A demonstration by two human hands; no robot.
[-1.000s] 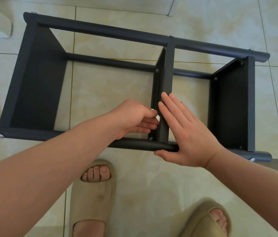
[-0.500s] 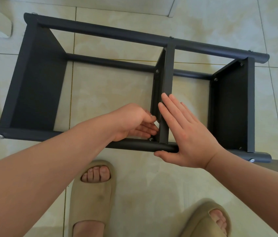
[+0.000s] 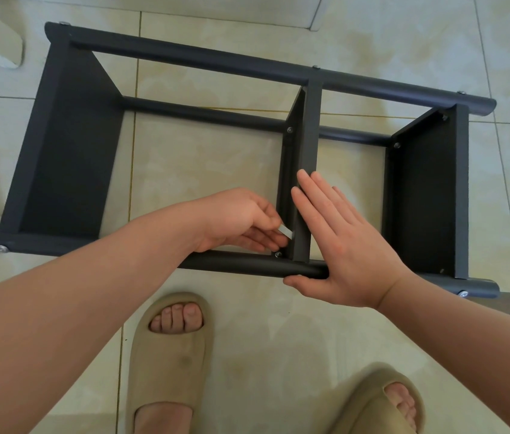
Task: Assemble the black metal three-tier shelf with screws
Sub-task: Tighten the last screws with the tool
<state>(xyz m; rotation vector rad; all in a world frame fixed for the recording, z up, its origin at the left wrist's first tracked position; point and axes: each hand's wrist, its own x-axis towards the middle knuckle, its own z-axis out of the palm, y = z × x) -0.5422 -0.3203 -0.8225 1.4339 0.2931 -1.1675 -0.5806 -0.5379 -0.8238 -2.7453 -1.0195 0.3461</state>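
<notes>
Bracing the black metal shelf with flat right hand, left hand pinching a flat silvery wrench, we risk slipping off the cramped corner screw.

Left of the middle panel, a wide bay is lying open down to the floor tiles, though the left hand, pinching a small silver tool, is filling its near corner. Right of the panel, the right hand is pressing flat, blocking the narrower bay's near half. The near tube is barring entry from the front.
</notes>
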